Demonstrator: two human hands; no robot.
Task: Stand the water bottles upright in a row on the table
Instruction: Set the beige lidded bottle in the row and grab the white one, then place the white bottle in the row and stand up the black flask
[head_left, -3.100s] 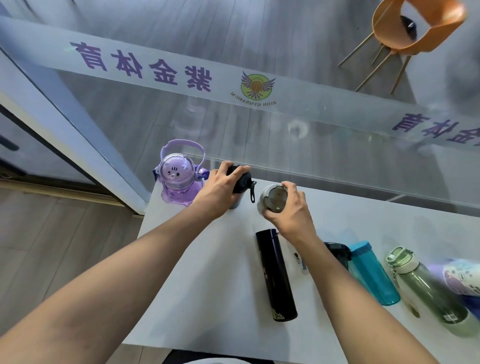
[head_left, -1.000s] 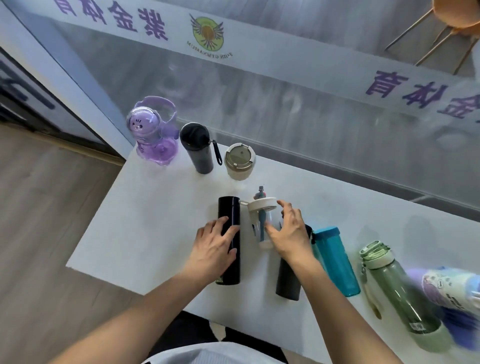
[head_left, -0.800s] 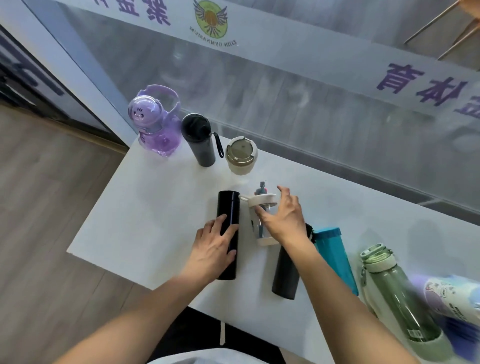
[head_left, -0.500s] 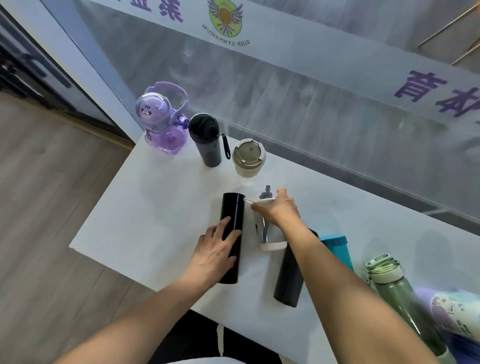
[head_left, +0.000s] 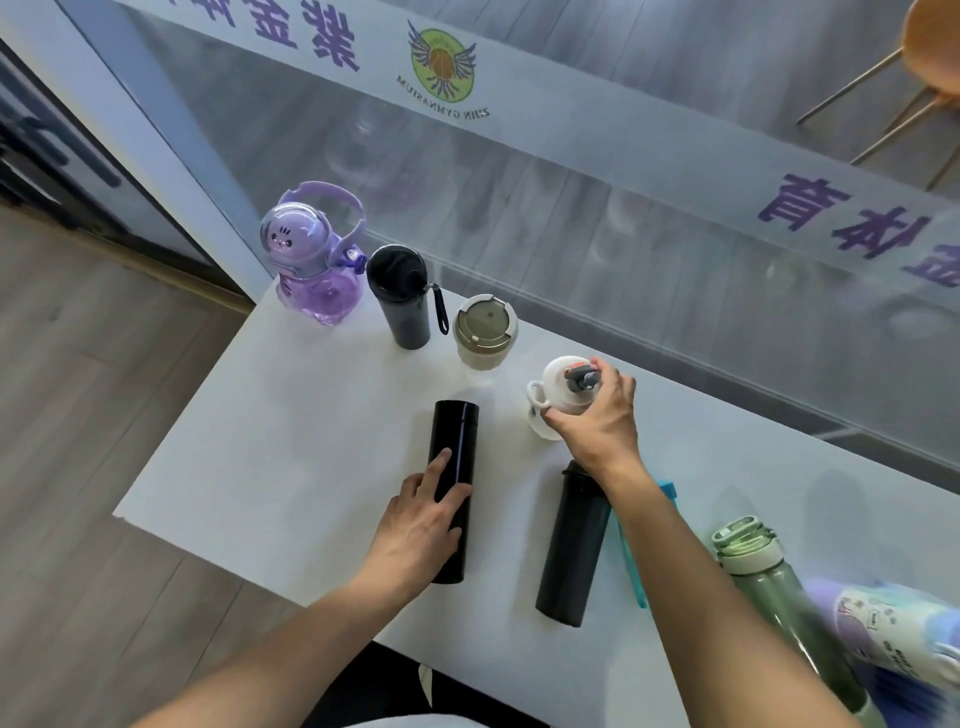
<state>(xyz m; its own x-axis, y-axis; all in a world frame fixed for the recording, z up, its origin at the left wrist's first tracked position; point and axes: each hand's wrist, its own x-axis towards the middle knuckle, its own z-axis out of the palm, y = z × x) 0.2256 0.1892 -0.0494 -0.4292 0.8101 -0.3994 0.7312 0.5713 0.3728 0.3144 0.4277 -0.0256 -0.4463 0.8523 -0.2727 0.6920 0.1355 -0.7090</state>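
Three bottles stand upright along the far edge of the white table (head_left: 291, 447): a purple bear-shaped bottle (head_left: 311, 260), a black tumbler with a strap (head_left: 402, 296) and a beige lidded cup (head_left: 484, 332). My right hand (head_left: 597, 415) grips a small white bottle with a handle (head_left: 558, 395), upright, just right of the beige cup. My left hand (head_left: 423, 519) rests on a slim black flask (head_left: 451, 467) that lies flat. A dark grey flask (head_left: 571, 545), a teal bottle (head_left: 631, 561), a green bottle (head_left: 769, 577) and a patterned bottle (head_left: 893, 634) lie to the right.
A glass wall with a printed band (head_left: 519, 98) runs right behind the table's far edge. An orange chair (head_left: 930, 52) stands beyond the glass. Wooden floor (head_left: 78, 467) lies to the left of the table.
My right hand has carried the small white bottle from beside the black flask up and right toward the row of standing bottles. My left hand has stayed on the slim black flask.
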